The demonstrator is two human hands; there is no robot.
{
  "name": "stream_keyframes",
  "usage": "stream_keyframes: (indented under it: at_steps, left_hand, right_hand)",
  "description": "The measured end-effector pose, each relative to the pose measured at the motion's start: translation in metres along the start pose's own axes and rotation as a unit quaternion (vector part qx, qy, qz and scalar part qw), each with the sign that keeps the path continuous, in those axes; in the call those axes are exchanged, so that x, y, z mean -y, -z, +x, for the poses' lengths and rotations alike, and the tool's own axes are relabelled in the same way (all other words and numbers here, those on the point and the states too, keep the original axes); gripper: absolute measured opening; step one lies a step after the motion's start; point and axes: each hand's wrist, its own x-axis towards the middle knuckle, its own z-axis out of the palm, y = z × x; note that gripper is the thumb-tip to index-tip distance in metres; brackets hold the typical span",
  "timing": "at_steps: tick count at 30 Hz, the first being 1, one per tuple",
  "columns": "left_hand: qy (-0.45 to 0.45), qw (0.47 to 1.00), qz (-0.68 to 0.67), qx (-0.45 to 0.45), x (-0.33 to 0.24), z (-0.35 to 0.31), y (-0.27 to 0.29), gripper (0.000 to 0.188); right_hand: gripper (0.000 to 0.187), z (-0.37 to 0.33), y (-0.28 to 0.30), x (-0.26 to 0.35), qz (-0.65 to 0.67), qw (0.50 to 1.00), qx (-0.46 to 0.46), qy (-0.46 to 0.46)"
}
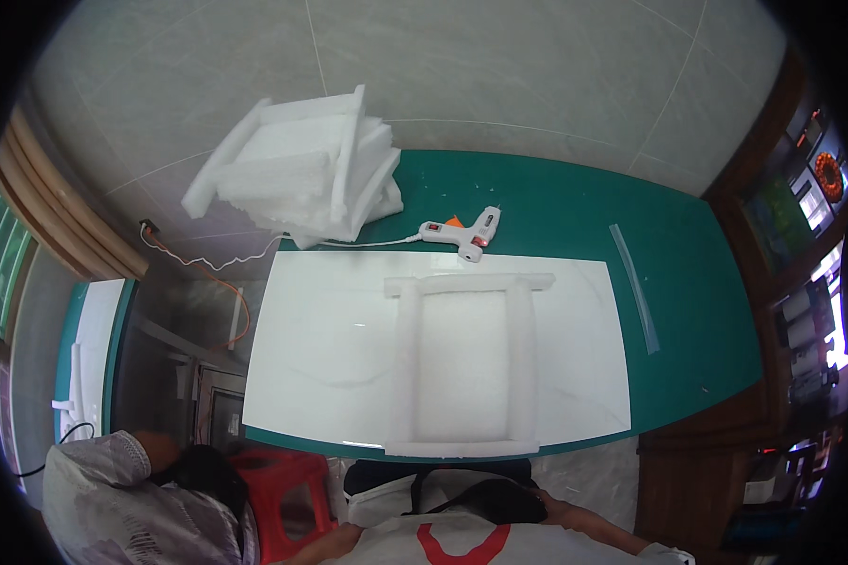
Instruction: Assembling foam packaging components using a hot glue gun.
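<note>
A white foam panel [462, 367] edged with foam strips on all four sides lies on the white board [320, 330]; its near strip reaches the board's front edge. Both my arms are down at my body, away from the panel. My right hand [548, 508] rests by my lap, partly behind dark cloth, with its fingers hidden. Of my left arm only a bit of bare forearm shows at the lower edge; the hand itself is out of sight. Beyond the panel lies a white hot glue gun [466, 234] with an orange trigger, touched by neither hand.
White foam pieces [292, 160] are piled at the back left of the green tabletop [556, 207]. Clear glue sticks [636, 287] lie at right. The glue gun's cord [358, 245] runs left to a wall socket. A co-worker [141, 499] sits at lower left beside a red stool [278, 490].
</note>
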Motion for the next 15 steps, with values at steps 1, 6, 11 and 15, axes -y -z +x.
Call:
stream_keyframes:
  at_steps: [1,6,11,15]
  left_hand:
    - [0.0,1.0,0.001,0.001,0.002,0.0,0.0,0.033]
    - [0.024,0.999,0.01,0.033,0.003,-0.002,0.003,0.032]
    - [0.044,0.997,0.018,0.06,0.003,-0.001,0.007,0.032]
    - [0.064,0.994,0.022,0.084,0.001,-0.005,0.006,0.033]
  right_hand:
    - [0.097,0.002,-0.001,0.0,0.002,1.0,-0.021,0.015]
    - [0.093,0.006,0.0,0.02,0.015,0.996,-0.042,-0.074]
    - [0.093,0.038,-0.007,-0.014,-0.067,0.994,-0.083,0.021]
    - [0.091,0.034,-0.005,0.01,-0.083,0.992,-0.074,0.051]
